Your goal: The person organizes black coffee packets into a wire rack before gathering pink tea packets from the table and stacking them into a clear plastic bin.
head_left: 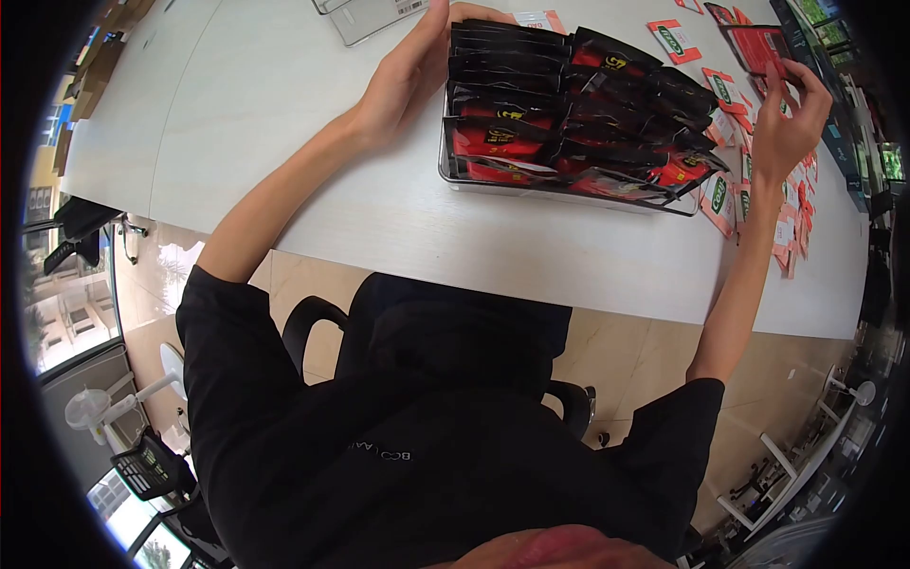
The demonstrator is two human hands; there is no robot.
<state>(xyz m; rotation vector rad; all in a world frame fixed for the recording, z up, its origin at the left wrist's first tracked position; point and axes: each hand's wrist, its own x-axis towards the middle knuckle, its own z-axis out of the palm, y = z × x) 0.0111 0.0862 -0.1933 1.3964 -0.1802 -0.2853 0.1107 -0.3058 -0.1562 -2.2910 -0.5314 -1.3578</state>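
A clear plastic bin (569, 192) holds rows of upright black and red sachets (502, 133). My left hand (406, 85) lies along the bin's left side, thumb raised, its fingers reaching round the far left corner and partly hidden by the sachets. To the right of the bin, my right hand (791, 123) pinches a red sachet with a dark edge (756, 49) between thumb and fingers. Beneath and around that hand, orange and white sachets with green labels (718, 196) lie loosely scattered on the white table (379, 213).
Another clear plastic container (365, 21) stands at the far edge of view, left of centre. Dark boxes (839, 142) line the table's right side. A black chair (313, 327) is under me, and a white fan (90, 408) stands at lower left.
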